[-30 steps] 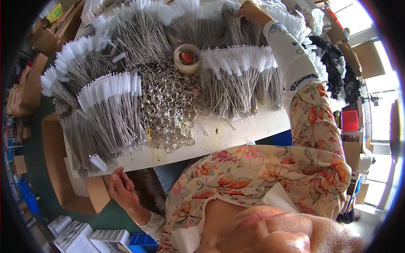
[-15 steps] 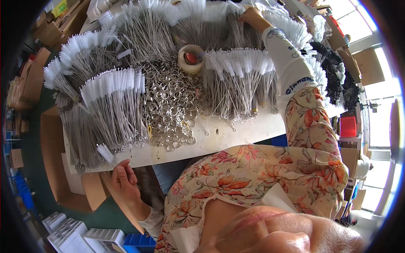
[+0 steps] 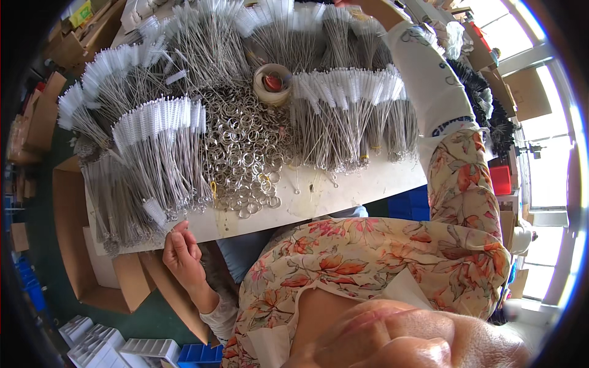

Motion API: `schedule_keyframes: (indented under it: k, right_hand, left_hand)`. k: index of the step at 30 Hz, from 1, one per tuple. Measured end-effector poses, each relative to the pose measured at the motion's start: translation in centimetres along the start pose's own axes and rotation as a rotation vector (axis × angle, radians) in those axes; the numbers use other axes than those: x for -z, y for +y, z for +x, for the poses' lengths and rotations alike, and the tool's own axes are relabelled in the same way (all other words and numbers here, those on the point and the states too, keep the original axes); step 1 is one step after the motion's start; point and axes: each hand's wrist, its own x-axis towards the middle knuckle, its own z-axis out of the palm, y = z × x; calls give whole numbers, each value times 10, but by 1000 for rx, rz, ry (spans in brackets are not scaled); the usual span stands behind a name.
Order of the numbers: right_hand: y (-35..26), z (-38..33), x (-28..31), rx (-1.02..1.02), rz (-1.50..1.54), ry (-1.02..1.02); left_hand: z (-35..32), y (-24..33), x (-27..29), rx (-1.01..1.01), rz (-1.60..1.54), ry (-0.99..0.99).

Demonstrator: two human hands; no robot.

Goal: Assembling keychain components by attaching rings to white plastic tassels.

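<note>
worktop: pale table (image 3: pixel 343 189), upper middle of frame.
stock: white-bristled brush bundles (image 3: pixel 162 159), most of worktop.
heap: metal rings (image 3: pixel 245 147), between front bundles.
left: left hand (image 3: pixel 183 250), left of centre, fingertips pinching single brush (image 3: pixel 154 211) beside near edge.
right: right hand (image 3: pixel 348 2), top edge, mostly cut off; grip cannot be told.

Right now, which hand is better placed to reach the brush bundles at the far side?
Probably the right hand: though mostly cut off by the frame, it is near the far brush bundles. The left hand is by the table's near edge and seems to pinch a single white brush.
</note>
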Motion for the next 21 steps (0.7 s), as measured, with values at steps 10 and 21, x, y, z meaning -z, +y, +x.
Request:
schedule_keyframes:
  k: [10,21]
  right_hand:
    - [-2,-8,-85,-118,-880,281]
    - [-56,-16,-31,537,-631,194]
  left_hand:
    - [10,-7,12,-48,17,94]
    - [25,7,-32,-109,-183,-122]
